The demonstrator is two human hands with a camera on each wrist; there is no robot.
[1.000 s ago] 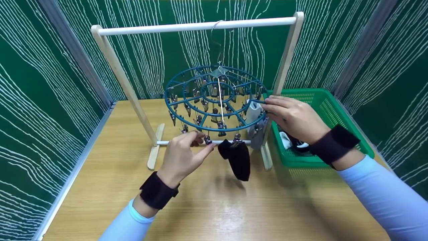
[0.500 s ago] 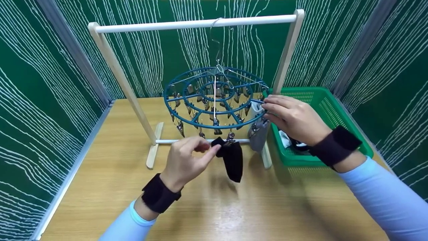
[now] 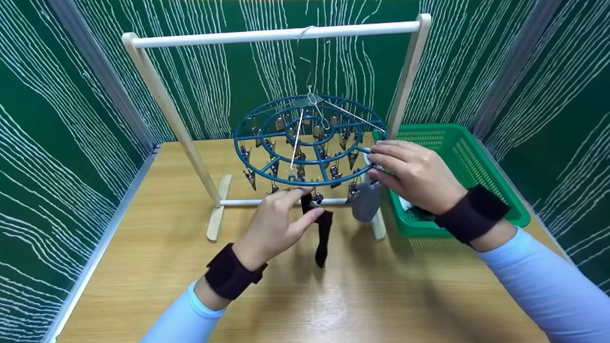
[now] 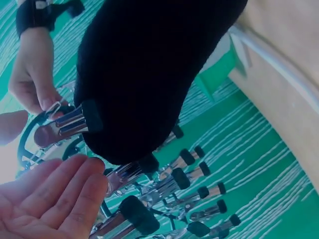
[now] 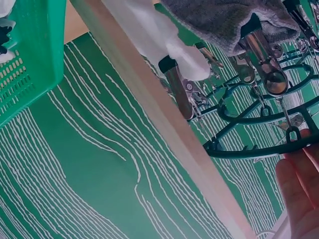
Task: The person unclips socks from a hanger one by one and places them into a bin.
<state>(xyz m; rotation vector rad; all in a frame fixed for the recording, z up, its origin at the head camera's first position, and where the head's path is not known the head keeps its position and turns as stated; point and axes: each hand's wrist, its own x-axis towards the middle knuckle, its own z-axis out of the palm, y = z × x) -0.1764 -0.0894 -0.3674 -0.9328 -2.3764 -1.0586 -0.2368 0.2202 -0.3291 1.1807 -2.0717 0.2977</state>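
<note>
A round blue clip hanger (image 3: 305, 182) with several metal clips hangs from the rack. My right hand (image 3: 414, 174) pinches its rim at the right. A black sock (image 3: 324, 238) dangles from a clip (image 3: 317, 199) at the front. My left hand (image 3: 276, 224) is around that clip, thumb and fingertips apart. The left wrist view shows the black sock (image 4: 144, 69) in the clip's dark tip, with the straight fingers (image 4: 75, 204) beside it. A grey sock (image 3: 366, 202) hangs near my right hand; beside it, in the right wrist view, is a clipped white cloth (image 5: 164, 40).
The wooden rack (image 3: 276, 34) with a white top bar stands on the table (image 3: 157, 286). Behind its right leg sits a green basket (image 3: 476, 176) holding dark and white cloth items. Green walls with white lines enclose the table.
The hanger has turned, its front clips moving left, and the black sock has swung edge-on. My left hand has left another clip and moved right to the sock's clip. The right hand stays at the rim.
</note>
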